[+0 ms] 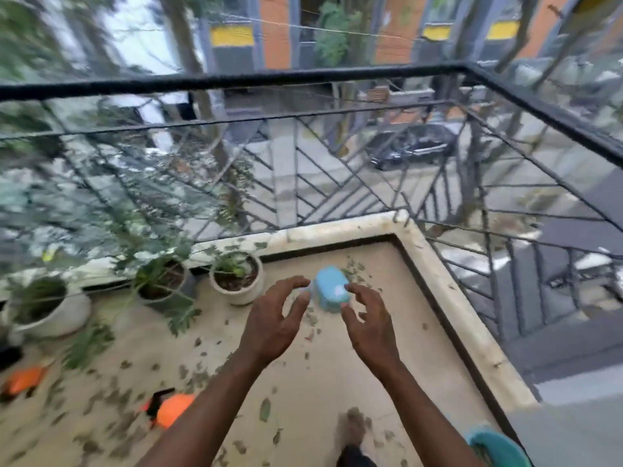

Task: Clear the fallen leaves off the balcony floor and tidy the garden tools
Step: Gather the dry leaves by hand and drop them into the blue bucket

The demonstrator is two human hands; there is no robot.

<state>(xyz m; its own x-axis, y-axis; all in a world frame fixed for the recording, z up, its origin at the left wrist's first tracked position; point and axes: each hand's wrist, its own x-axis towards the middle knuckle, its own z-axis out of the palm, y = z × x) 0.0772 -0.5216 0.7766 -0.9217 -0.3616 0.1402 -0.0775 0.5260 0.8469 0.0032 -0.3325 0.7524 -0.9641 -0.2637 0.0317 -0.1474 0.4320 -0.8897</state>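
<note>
Precariously near the corner railing [236, 80], a left hand [276, 318] and a right hand [371, 326] curl either side of one blue container [332, 291] above the balcony floor [303, 392]. Blur hides whether either grip holds it. A fumble could drop it among the leaves [265, 409] or through the bars. Counted: two orange tools [173, 409], three plant pots [242, 294], one teal tub [495, 446].

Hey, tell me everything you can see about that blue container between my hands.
The blue container is small, light blue and plastic-looking, with a rounded top and a paler patch near its right edge. Blurred, it looks tilted. It is between the left hand and right hand, at their fingertips; contact is unclear. Leaves lie on the floor around it.
</note>
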